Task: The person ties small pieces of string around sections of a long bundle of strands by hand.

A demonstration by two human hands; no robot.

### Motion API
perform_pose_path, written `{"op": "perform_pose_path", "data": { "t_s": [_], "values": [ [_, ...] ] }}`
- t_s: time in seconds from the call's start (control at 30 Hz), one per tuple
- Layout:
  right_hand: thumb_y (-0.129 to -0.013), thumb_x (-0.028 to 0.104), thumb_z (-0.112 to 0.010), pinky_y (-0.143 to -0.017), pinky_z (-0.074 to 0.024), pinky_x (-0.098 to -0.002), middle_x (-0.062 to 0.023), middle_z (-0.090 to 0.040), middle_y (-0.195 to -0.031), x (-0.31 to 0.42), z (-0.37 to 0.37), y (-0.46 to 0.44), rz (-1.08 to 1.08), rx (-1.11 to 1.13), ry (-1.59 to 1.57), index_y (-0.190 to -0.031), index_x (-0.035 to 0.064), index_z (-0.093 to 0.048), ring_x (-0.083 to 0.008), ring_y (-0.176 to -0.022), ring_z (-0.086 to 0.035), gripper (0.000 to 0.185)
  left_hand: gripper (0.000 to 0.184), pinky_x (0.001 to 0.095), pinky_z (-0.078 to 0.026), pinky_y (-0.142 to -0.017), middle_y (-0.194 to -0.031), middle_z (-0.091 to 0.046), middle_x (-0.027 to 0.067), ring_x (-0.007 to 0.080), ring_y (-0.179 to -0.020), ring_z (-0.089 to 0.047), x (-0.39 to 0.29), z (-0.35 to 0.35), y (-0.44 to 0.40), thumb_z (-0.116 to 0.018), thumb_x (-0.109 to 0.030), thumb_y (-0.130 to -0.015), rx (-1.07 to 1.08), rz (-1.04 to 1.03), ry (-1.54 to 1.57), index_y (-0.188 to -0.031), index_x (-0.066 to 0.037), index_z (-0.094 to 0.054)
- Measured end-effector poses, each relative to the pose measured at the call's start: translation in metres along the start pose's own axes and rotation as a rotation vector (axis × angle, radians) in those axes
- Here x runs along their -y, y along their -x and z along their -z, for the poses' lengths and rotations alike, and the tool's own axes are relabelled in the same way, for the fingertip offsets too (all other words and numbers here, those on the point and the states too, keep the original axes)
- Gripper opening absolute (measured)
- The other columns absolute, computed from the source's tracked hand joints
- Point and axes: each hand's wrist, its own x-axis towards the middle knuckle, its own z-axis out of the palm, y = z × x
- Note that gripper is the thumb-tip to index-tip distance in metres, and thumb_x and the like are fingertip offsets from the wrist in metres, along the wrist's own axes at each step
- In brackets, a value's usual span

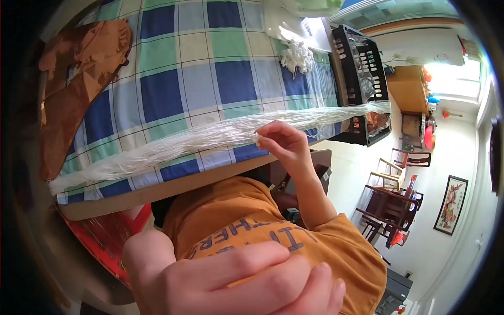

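A long bundle of fine white strands (168, 148) lies along the near edge of a table with a checked cloth (161, 97). Over the middle of the bundle, my right hand (286, 143) pinches a small white piece (256, 138) between thumb and fingertips. My left hand (252, 283) is large and close to the camera, in front of the orange shirt (220, 202). Its fingers are curled together, and whatever they hold, if anything, is hidden. A tangled white clump (297, 56) sits farther back on the cloth.
A brown, irregularly shaped sheet (86, 79) covers the table's left end. At the right end stands a black slotted crate (362, 63), with the strands reaching across it. Something red (105, 236) is below the table at left. Wooden chairs (391, 173) stand in the room at right.
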Motion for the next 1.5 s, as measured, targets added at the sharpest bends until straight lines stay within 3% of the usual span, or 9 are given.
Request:
{"op": "perform_pose_path", "data": {
  "t_s": [0.1, 0.2, 0.27, 0.4, 0.6, 0.93, 1.27, 1.4, 1.5],
  "values": [
    [-0.086, -0.001, -0.065, -0.074, -0.0503, -0.0202, -0.0007, -0.064, -0.089, -0.003, -0.003, 0.0, -0.005, 0.005, -0.006, -0.099, -0.0002, -0.064, -0.0063, -0.081, -0.061, 0.013, 0.025, 0.0281, -0.048, -0.051, -0.065, -0.059, 0.0083, 0.0195, -0.062, -0.059, -0.009, -0.013, -0.005, -0.061, -0.016, -0.053, -0.026, 0.151, -0.047, -0.07, 0.003, -0.066],
    [-0.085, -0.001, -0.065, -0.074, -0.0501, -0.02, -0.0001, -0.064, -0.089, 0.001, -0.007, 0.0, -0.017, 0.001, 0.002, -0.098, -0.0004, -0.064, -0.0058, -0.081, -0.06, 0.013, 0.022, 0.0294, -0.05, -0.057, -0.077, -0.063, 0.0023, 0.0164, -0.066, -0.061, -0.032, 0.001, -0.031, -0.069, -0.01, -0.061, 0.322, 0.587, -0.184, -0.083, -0.007, -0.068],
    [-0.085, -0.001, -0.065, -0.074, -0.0498, -0.0199, -0.0007, -0.064, -0.09, -0.003, -0.002, -0.001, 0.027, 0.001, 0.03, -0.098, -0.0005, -0.063, -0.0064, -0.081, -0.06, 0.013, 0.022, 0.0295, -0.051, -0.058, -0.079, -0.064, 0.0017, 0.0161, -0.067, -0.061, -0.032, 0.002, -0.032, -0.071, -0.01, -0.063, 0.369, 0.581, -0.217, -0.085, -0.007, -0.069],
    [-0.085, 0.0, -0.065, -0.072, -0.0492, -0.0213, -0.0038, -0.066, -0.089, 0.008, 0.02, -0.013, 0.156, -0.226, 0.161, -0.102, -0.0006, -0.06, -0.0086, -0.079, -0.062, 0.017, 0.023, 0.0281, -0.049, -0.053, -0.067, -0.06, 0.0094, 0.0201, -0.062, -0.059, -0.002, -0.021, 0.008, -0.061, -0.016, -0.059, -0.027, 0.004, -0.15, -0.072, 0.003, -0.066],
    [-0.085, 0.006, -0.065, -0.069, -0.05, -0.0275, -0.01, -0.066, -0.083, 0.0, 0.09, -0.055, 0.292, -0.534, 0.887, -0.093, 0.0003, -0.064, -0.0168, -0.073, -0.064, 0.011, 0.015, 0.0287, -0.05, -0.055, -0.07, -0.062, 0.0065, 0.0187, -0.064, -0.06, -0.002, -0.001, 0.009, -0.063, -0.015, -0.069, 0.023, 0.001, -0.212, -0.075, -0.002, -0.069],
    [-0.082, 0.006, -0.067, -0.074, -0.0507, -0.0306, -0.0093, -0.065, -0.093, -0.016, 0.113, -0.067, 0.327, -0.51, 1.004, -0.101, 0.0054, -0.067, -0.0171, -0.083, -0.064, 0.019, 0.009, 0.0273, -0.049, -0.06, -0.076, -0.065, 0.0004, 0.014, -0.07, -0.061, -0.023, 0.052, -0.015, -0.064, -0.016, -0.077, 0.432, 0.252, -0.074, -0.08, -0.009, -0.07],
    [-0.079, 0.003, -0.066, -0.07, -0.0474, -0.0299, -0.0076, -0.061, -0.08, 0.012, 0.086, -0.04, 0.425, -0.501, 0.986, -0.086, 0.0029, -0.064, -0.0186, -0.073, -0.059, 0.006, 0.011, 0.0265, -0.049, -0.059, -0.072, -0.063, 0.0012, 0.014, -0.066, -0.058, -0.015, -0.003, 0.008, -0.067, -0.017, -0.072, -0.035, 0.176, -0.164, -0.08, -0.01, -0.07],
    [-0.079, 0.003, -0.066, -0.07, -0.0471, -0.0298, -0.007, -0.061, -0.08, 0.017, 0.077, -0.027, 0.327, -0.333, 0.984, -0.085, 0.0026, -0.064, -0.0192, -0.073, -0.058, 0.006, 0.01, 0.0249, -0.048, -0.058, -0.072, -0.065, 0.0001, 0.0131, -0.066, -0.059, -0.032, 0.014, -0.006, -0.07, -0.014, -0.069, 0.055, 0.349, -0.17, -0.078, -0.011, -0.07],
    [-0.078, 0.005, -0.067, -0.07, -0.047, -0.0313, -0.0071, -0.06, -0.079, 0.019, 0.075, -0.018, 0.177, -0.257, 1.086, -0.083, 0.0027, -0.064, -0.021, -0.074, -0.058, 0.006, 0.007, 0.0239, -0.047, -0.06, -0.074, -0.065, -0.0011, 0.0115, -0.068, -0.059, -0.021, 0.031, 0.013, -0.07, -0.014, -0.07, 0.177, 0.135, -0.155, -0.078, -0.012, -0.071]
  ]
}}
